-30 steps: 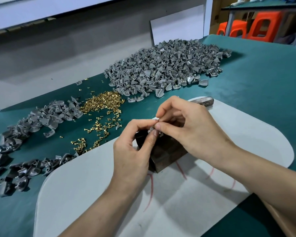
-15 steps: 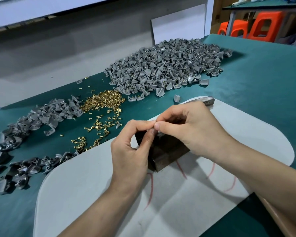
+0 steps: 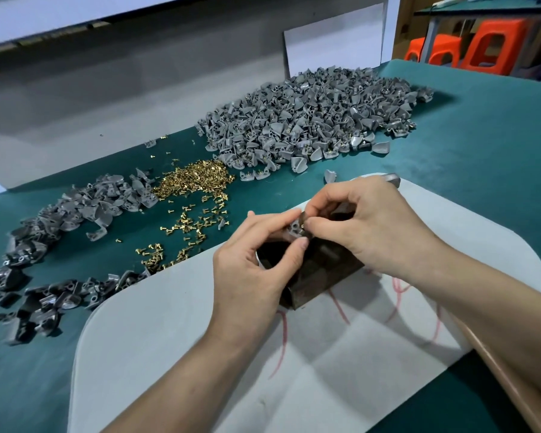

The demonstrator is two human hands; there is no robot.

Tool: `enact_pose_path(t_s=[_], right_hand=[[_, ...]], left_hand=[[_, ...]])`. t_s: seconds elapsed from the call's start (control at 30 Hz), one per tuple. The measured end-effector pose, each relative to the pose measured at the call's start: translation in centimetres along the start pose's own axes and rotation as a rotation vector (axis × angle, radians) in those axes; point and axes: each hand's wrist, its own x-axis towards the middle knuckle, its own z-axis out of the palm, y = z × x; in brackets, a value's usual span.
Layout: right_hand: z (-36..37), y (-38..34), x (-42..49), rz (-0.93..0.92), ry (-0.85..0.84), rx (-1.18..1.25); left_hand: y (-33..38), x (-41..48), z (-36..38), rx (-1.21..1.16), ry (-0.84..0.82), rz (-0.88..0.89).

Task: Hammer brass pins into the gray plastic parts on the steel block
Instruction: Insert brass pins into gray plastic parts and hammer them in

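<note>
We get bright, even light from above and somewhat left. Soft overlapping shadows spread across the pale mat (image 3: 169,339) at lower centre, and the big gray pile (image 3: 310,120) at upper centre throws a short shadow rightward. Glare is limited to small glints on the brass pins (image 3: 194,182). Straight lines bow near the frame edges; the far left and the orange stools (image 3: 481,48) look smeared.
</note>
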Motion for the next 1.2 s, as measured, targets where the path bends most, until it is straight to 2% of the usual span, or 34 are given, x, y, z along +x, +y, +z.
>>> enact_pose_path(t_s=[0.1,0.3,0.4,0.6,0.83,1.2], right_hand=[[-0.3,0.0,0.2,-0.004,0.01,0.063],[-0.1,-0.5,-0.4,0.011,-0.082,0.289],[0.0,-0.6,-0.6,0.073,-0.054,0.404],[0.8,-1.2,-1.0,0.056,0.003,0.439],[1.0,-1.6,-1.2,0.154,-0.043,0.769],[0.9,-1.8,-1.1,0.173,-0.057,0.84]], left_hand=[[-0.1,0.0,0.0,0.002,0.001,-0.006],[0.0,-0.1,0.0,-0.153,0.091,-0.015],[0.0,-0.2,0.0,-0.116,0.089,0.03],[-0.2,-0.2,-0.1,-0.054,0.089,0.056],[0.0,-0.3,-0.2,0.035,0.134,0.132],[0.1,-0.5,-0.2,0.022,0.128,0.124]])
